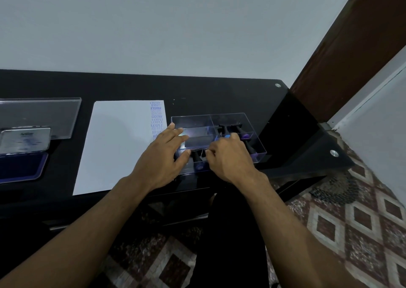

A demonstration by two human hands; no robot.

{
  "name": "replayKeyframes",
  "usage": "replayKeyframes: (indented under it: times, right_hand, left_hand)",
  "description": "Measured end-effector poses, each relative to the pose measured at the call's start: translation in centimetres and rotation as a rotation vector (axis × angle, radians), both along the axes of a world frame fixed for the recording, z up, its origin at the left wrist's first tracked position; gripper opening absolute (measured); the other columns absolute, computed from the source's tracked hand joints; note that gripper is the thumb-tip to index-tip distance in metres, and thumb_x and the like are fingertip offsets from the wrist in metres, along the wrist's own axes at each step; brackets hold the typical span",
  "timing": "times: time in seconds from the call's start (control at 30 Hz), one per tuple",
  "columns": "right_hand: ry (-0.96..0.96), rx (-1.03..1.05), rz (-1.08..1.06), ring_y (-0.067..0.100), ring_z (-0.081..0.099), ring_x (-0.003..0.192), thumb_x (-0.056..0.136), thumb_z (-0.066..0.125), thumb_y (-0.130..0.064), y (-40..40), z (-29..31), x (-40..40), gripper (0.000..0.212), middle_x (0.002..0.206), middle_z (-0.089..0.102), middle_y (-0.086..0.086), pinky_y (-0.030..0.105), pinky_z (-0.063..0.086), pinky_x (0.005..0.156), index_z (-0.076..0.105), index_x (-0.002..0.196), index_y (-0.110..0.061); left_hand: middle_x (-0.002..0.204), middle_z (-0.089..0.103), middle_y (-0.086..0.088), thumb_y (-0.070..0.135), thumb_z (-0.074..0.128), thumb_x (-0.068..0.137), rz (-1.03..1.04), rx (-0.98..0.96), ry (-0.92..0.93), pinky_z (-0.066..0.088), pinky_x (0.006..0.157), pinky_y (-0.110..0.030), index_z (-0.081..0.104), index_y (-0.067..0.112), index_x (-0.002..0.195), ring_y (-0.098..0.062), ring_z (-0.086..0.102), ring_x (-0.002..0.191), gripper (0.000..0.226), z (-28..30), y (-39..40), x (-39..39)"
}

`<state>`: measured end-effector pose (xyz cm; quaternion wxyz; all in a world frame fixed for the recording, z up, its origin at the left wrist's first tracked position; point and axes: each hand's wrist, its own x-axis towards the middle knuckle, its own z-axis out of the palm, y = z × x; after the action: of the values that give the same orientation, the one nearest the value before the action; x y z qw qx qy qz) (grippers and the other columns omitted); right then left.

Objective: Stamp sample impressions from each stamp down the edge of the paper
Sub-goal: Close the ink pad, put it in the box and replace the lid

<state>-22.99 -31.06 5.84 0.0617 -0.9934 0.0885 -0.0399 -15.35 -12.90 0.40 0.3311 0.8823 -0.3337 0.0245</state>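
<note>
The paper (118, 147) already carries a column of impressions (156, 120) down its 3 o'clock edge, seemingly unfinished. The left hand (163, 156) rests spread on the tray (252, 123); the right hand (228, 158) curls among the stamps (228, 131), its grasp hidden.

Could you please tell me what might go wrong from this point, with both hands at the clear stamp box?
1. The left hand lies beside the purple impressions on the paper; if still wet, they might smear.
2. The clear box sits near the table's front edge; the right hand could nudge it off.
3. The ink pad lies open and could dry.
</note>
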Motion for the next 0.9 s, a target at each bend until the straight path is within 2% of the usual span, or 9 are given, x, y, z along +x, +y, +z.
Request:
replayKeyframes:
  times: [0.13, 0.3, 0.5, 0.7, 0.8, 0.9]
  right_hand:
    - [-0.048, -0.014, -0.026, 0.020, 0.045, 0.100, 0.096, 0.050, -0.037, 0.5, 0.0, -0.2, 0.027, 0.096, 0.065, -0.001, 0.037, 0.047, 0.085, 0.070, 0.093, -0.019]
    - [-0.122, -0.024, -0.014, 0.021, 0.047, 0.102, 0.096, 0.049, -0.038, 2.4, -0.3, 0.1, 0.028, 0.110, 0.064, 0.002, 0.037, 0.044, 0.087, 0.068, 0.102, -0.019]
    - [-0.151, 0.079, 0.115, 0.021, 0.050, 0.107, 0.096, 0.050, -0.043, 7.8, 0.4, 1.5, 0.034, 0.115, 0.063, 0.002, 0.037, 0.045, 0.092, 0.063, 0.115, -0.018]
    - [-0.111, 0.133, 0.258, 0.021, 0.044, 0.128, 0.100, 0.045, -0.049, 14.0, 0.3, 3.2, 0.048, 0.141, 0.054, 0.002, 0.038, 0.040, 0.107, 0.054, 0.137, -0.019]
    - [-0.077, 0.177, 0.320, 0.019, 0.038, 0.136, 0.099, 0.044, -0.051, 17.2, -0.1, 4.2, 0.051, 0.148, 0.046, 0.001, 0.037, 0.036, 0.111, 0.049, 0.141, -0.021]
    - [-0.068, 0.212, 0.385, 0.019, 0.036, 0.137, 0.099, 0.045, -0.050, 20.4, -0.6, 5.0, 0.051, 0.149, 0.045, 0.001, 0.036, 0.036, 0.110, 0.047, 0.142, -0.022]
  left_hand:
    - [0.160, 0.037, 0.002, 0.055, 0.041, 0.095, -0.015, 0.024, -0.004, 0.028, 0.122, -0.044, 0.052, 0.019, 0.145, -0.015, 0.021, 0.153, 0.063, 0.5, 0.3, -0.1]
    - [0.163, 0.030, 0.005, 0.061, 0.039, 0.098, 0.036, 0.111, -0.052, 0.018, 0.118, -0.032, 0.043, 0.025, 0.151, -0.014, 0.018, 0.153, 0.064, 1.5, 3.2, 0.1]
    - [0.163, 0.030, 0.006, 0.068, 0.027, 0.093, 0.147, 0.229, -0.068, 0.020, 0.125, -0.042, 0.038, 0.029, 0.153, -0.015, 0.017, 0.154, 0.073, 2.2, 9.6, 0.3]
    - [0.162, 0.034, 0.004, 0.069, 0.021, 0.093, 0.257, 0.302, -0.090, 0.015, 0.123, -0.038, 0.038, 0.028, 0.153, -0.016, 0.020, 0.153, 0.075, 2.3, 16.9, -0.3]
    - [0.159, 0.038, 0.002, 0.068, 0.026, 0.093, 0.328, 0.309, -0.081, 0.023, 0.123, -0.041, 0.041, 0.026, 0.151, -0.018, 0.025, 0.151, 0.072, 2.3, 20.2, -0.7]
    - [0.158, 0.040, 0.001, 0.066, 0.032, 0.093, 0.400, 0.302, -0.056, 0.023, 0.123, -0.041, 0.043, 0.025, 0.150, -0.019, 0.030, 0.149, 0.072, 2.1, 23.5, -1.2]
